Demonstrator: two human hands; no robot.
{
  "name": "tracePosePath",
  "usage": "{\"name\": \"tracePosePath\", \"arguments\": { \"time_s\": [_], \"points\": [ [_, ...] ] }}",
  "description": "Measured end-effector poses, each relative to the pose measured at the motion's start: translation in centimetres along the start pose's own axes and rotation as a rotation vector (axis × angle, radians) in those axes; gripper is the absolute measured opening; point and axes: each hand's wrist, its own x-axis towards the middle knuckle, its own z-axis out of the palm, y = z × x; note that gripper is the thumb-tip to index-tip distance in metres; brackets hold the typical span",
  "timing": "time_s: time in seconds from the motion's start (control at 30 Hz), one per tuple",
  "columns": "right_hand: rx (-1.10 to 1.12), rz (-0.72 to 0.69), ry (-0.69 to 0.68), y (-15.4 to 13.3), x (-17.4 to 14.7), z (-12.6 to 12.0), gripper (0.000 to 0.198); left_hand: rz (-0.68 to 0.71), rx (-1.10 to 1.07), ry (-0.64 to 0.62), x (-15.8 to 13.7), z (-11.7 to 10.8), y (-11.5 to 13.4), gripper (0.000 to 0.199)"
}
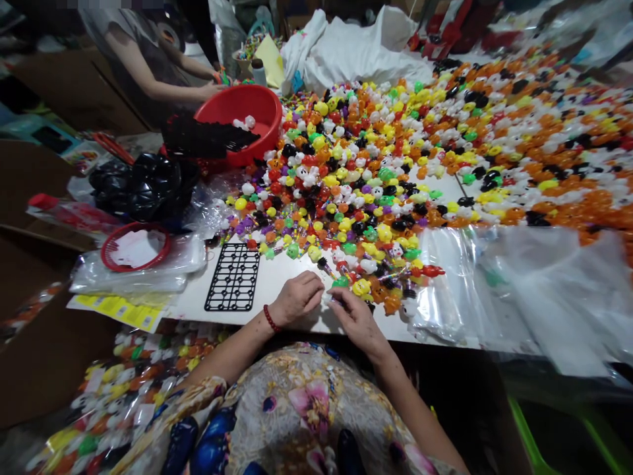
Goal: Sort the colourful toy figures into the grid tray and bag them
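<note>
My left hand [298, 298], with a red bead bracelet at the wrist, is closed in a pinch over the front part of the white table [281, 264]. Facing it, my right hand [357, 319] is closed too, thumb against fingers. Something small and pale shows between the fingertips, too small to name. Just beyond my hands lies a heap of small plastic figures [341, 198] in yellow, orange, white, red, green and black. A black plastic grid tray [231, 277] lies flat to the left of my left hand.
A red basin [270, 109] with black grids stands at the back left, near a co-worker's hand [210, 90]. A red basket [167, 251] sits on clear bags at left. Plastic bags [448, 284] cover the right front edge. Bagged figures [113, 396] lie below at left.
</note>
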Motion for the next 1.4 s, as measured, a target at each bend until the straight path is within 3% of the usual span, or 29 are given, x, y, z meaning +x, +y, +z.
{"name": "tracePosePath", "arguments": {
  "time_s": [0.1, 0.23, 0.33, 0.5, 0.7, 0.87, 1.03, 1.13, 1.3, 1.4],
  "points": [
    [0.069, 0.027, -0.036, -0.3, -0.4, 0.3, 0.022, -0.286, -0.119, 0.083, 0.3, 0.0, -0.2, 0.026],
    [0.111, 0.083, 0.082, -0.4, -0.4, 0.6, 0.026, -0.733, -0.631, 0.103, 0.6, -0.1, 0.0, 0.049],
    [0.069, 0.068, 0.128, -0.2, -0.2, 0.7, 0.021, -0.864, -0.956, 0.118, 0.7, 0.0, 0.6, 0.058],
    [-0.010, 0.003, 0.120, -0.1, 0.0, 0.9, 0.018, -0.892, -1.016, 0.153, 0.7, 0.8, 1.3, 0.061],
    [-0.100, -0.066, 0.116, -0.2, -0.2, 0.3, 0.018, -0.909, -0.975, 0.105, 0.6, 1.0, 1.5, 0.062],
    [-0.073, -0.076, 0.062, -0.2, -0.1, -0.2, 0.019, -0.871, -0.927, 0.143, 0.6, 1.1, 1.7, 0.066],
    [-0.047, -0.034, 0.013, -0.5, -0.1, 0.1, 0.018, -0.858, -0.850, 0.094, 0.4, 1.5, 1.9, 0.067],
    [-0.040, 0.005, 0.007, -0.6, -0.3, 0.6, 0.015, -0.836, -0.673, 0.075, 0.2, 1.3, 2.0, 0.068],
    [-0.098, -0.040, 0.006, -0.4, -0.7, 1.8, 0.012, -0.647, -0.226, 0.118, 0.0, 1.0, 2.3, 0.058],
    [-0.121, -0.064, 0.011, -0.5, -0.7, 2.7, 0.012, -0.650, -0.174, 0.131, -0.2, 1.7, 2.6, 0.053]
  ]
}}
